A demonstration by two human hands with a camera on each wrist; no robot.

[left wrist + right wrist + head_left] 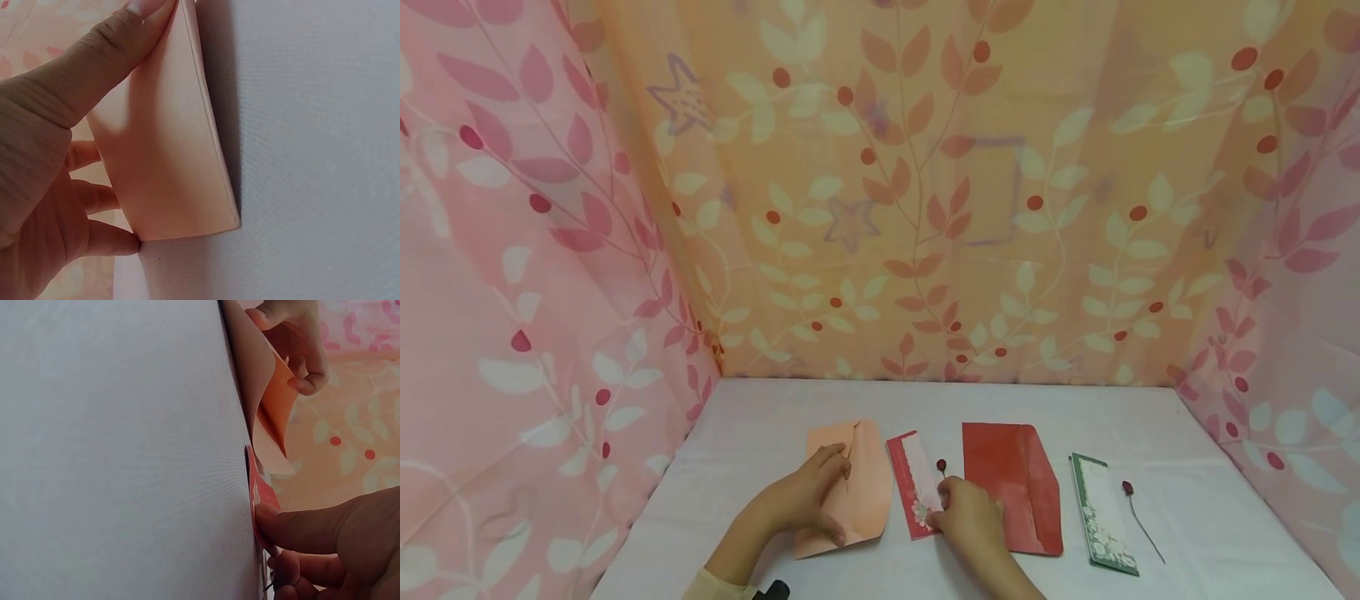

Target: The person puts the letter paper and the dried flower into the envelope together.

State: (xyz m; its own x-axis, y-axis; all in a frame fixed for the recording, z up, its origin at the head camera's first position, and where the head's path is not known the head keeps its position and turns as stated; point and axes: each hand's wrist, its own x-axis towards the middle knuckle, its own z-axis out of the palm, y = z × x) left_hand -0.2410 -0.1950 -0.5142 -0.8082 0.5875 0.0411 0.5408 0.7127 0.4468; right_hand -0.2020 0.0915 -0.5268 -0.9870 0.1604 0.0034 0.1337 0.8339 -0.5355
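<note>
In the head view my left hand (805,498) grips a peach paper envelope (868,487). Its thumb lies on the near side and the fingers reach over the flap side. The envelope's mouth gapes in the right wrist view, its orange inside (278,403) showing. Beside it, a red card (898,479) with a white panel and printed flowers lies slightly tilted. My right hand (973,517) pinches this card's right edge between thumb and fingers. A small dried red rose (942,465) pokes up just beyond the right fingertips, its lower stem hidden.
A red envelope (1003,471) lies right of the red card, partly under my right hand in view. Farther right are a green-edged floral card (1097,508) and another dried rose (1128,489) on a thin stem. A patterned curtain (917,208) closes off the white table's back.
</note>
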